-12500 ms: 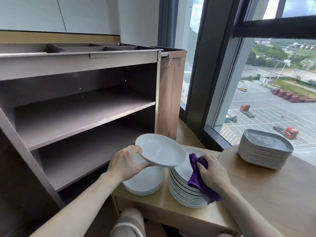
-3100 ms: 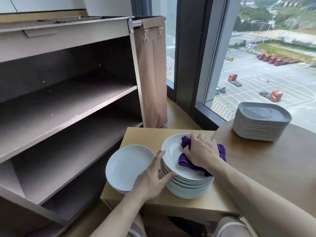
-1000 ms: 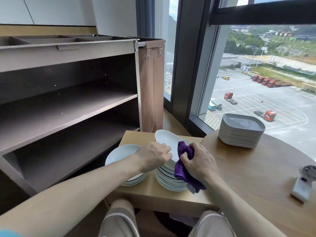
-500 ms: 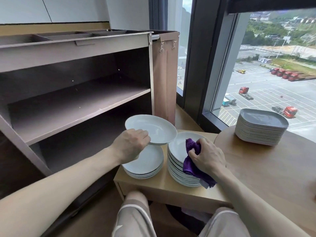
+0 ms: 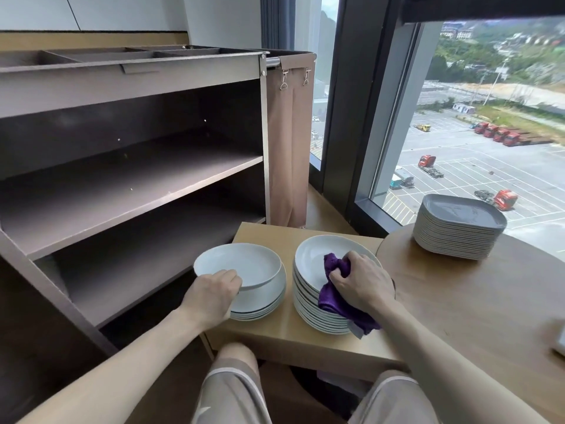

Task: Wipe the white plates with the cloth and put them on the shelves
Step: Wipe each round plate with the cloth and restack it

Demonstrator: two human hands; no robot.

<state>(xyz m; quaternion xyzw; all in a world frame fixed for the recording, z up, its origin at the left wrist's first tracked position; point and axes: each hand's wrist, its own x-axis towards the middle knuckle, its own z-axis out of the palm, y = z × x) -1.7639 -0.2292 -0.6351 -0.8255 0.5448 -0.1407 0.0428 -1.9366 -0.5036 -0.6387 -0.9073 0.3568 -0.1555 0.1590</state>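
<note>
Fingers (image 5: 227, 280), left hand (image 5: 211, 296): curled over the near rim of one white plate (image 5: 241, 264), just over the short stack (image 5: 263, 304) at the left edge of the low table (image 5: 284, 328). Probably staged there for the shelves (image 5: 137, 191). Forearm level. Right hand (image 5: 363, 286): wrist bent down, fist bunching the purple cloth (image 5: 334, 296) on the tall stack (image 5: 307, 301), apparently to wipe next.

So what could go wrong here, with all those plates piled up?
The left hand grips the white plate by its near rim only, just over the short stack; it might slip and chip. The right hand rests with the purple cloth on the tall stack, which stands close to the small table's front edge and looks uneven; a hard push could shift it.
</note>
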